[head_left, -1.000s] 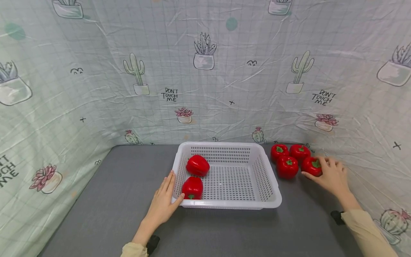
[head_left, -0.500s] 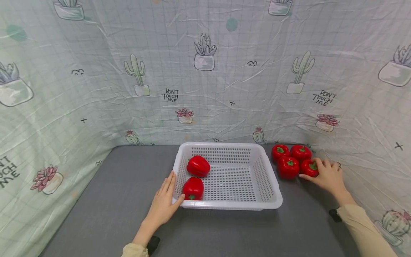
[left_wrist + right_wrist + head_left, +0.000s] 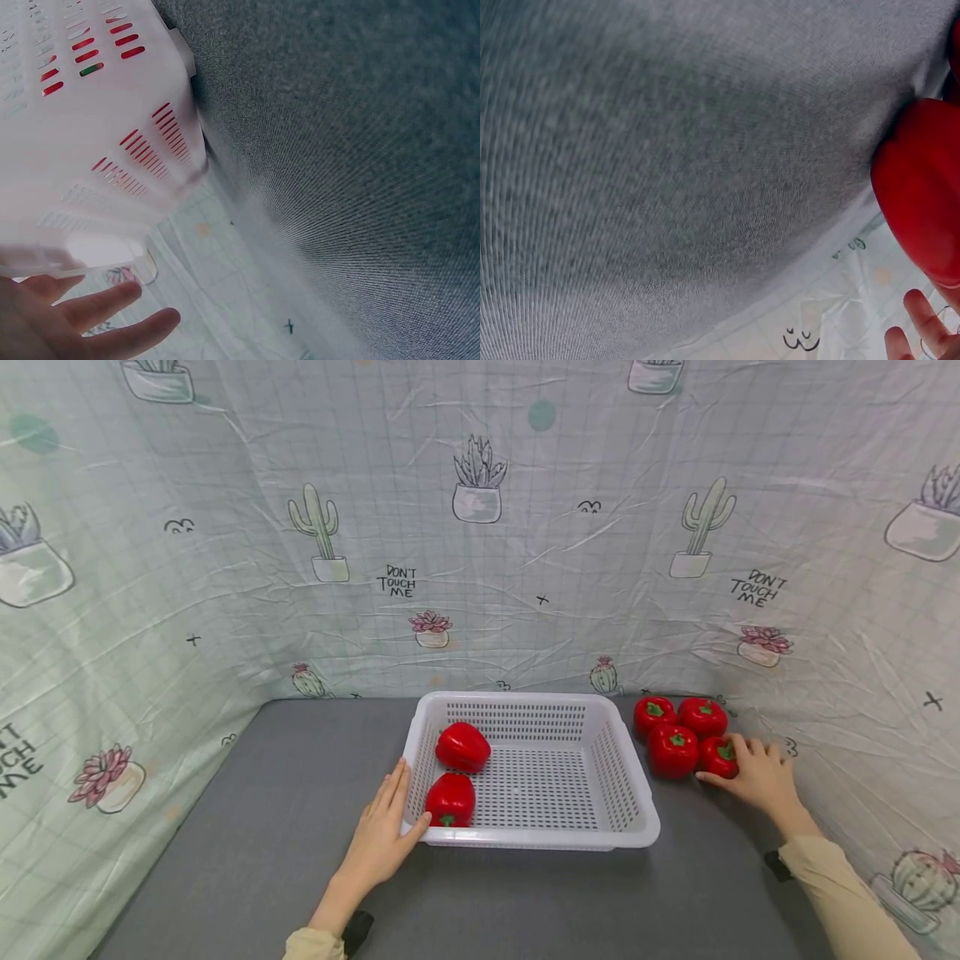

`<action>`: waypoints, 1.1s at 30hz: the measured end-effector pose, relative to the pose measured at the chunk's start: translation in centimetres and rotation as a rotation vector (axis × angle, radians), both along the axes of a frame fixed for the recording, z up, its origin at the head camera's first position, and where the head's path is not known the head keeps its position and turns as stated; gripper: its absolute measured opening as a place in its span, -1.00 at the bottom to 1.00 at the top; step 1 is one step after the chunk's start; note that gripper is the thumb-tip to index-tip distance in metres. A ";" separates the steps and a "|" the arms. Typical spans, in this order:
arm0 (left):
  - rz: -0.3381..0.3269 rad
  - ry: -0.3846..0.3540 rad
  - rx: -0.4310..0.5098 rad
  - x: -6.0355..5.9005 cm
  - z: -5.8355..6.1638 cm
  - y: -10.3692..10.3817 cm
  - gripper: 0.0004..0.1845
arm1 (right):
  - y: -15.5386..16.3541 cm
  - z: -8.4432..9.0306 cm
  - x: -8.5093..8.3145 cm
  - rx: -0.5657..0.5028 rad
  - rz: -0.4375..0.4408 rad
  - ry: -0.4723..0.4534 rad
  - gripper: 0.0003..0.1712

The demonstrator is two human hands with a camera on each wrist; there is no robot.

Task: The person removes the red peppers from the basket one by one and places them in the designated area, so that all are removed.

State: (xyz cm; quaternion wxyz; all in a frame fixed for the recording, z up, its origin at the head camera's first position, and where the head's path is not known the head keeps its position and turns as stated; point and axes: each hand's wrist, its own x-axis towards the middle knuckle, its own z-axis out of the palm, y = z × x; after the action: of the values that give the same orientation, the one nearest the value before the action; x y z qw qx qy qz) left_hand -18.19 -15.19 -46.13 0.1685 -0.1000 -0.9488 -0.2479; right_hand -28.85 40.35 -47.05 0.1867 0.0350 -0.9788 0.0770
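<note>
In the head view, my left hand [image 3: 379, 833] rests on the left rim of a white slotted plastic basket [image 3: 536, 837], fingers extended and thumb at the front corner. Two red bell peppers lie inside, one behind [image 3: 462, 747] and one in front [image 3: 451, 802]. My right hand [image 3: 762, 779] holds a red bell pepper [image 3: 717, 758] at the right, thumb in front and fingers behind it. That pepper [image 3: 924, 187] fills the right edge of the right wrist view, with some fingertips below. Through the slots, the left wrist view shows red inside the basket [image 3: 112, 180].
Three more red bell peppers stand close together between the basket and my right hand: a near one [image 3: 672, 752], a back left one [image 3: 654, 717] and a back right one [image 3: 702, 717]. A patterned cloth [image 3: 540, 560] hangs behind the grey tabletop [image 3: 247, 843].
My right hand has shifted slightly left, and the pepper in it has moved left toward the near pepper. My left hand and the basket have stayed in place.
</note>
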 end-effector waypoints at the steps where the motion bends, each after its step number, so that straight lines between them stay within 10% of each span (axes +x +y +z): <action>1: 0.001 0.000 0.000 0.0 0.0 0.0 -0.14 | 0.1 -0.1 0.0 0.003 0.001 -0.003 -0.07; 33: 0.011 -0.006 0.004 0.0 0.0 0.1 -0.13 | 0.0 -0.6 -0.3 0.008 -0.001 0.019 0.05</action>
State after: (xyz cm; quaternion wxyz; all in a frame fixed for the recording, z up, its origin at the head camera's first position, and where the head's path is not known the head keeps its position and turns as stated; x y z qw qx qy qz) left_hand -18.18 -15.08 -46.17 0.1674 -0.0939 -0.9493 -0.2491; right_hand -29.12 40.35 -47.68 0.1957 0.0361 -0.9773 0.0727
